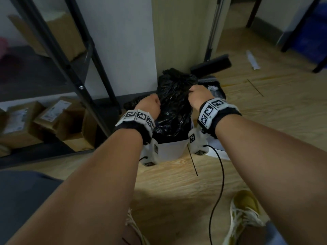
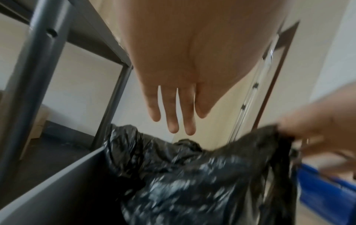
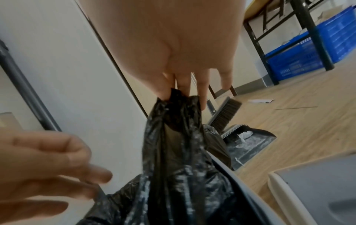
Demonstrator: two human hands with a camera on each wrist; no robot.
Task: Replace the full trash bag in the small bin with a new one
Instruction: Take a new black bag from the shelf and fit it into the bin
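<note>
A person stands over the small white bin [image 1: 169,149] on the wood floor [image 1: 177,183], the black trash bag [image 1: 174,103] partly inside. The right hand [image 3: 185,64] pinches a gathered edge of the bag's mouth; the left hand [image 2: 185,76] hovers above, fingers straight, holding nothing. Bag removal appears under way; next, the left hand likely needs its own grip. Beyond lie a dustpan [image 3: 250,141] and brush [image 3: 227,112].

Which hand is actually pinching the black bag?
The right hand: its fingers pinch the black bag top. The left hand hovers with straight fingers.
</note>
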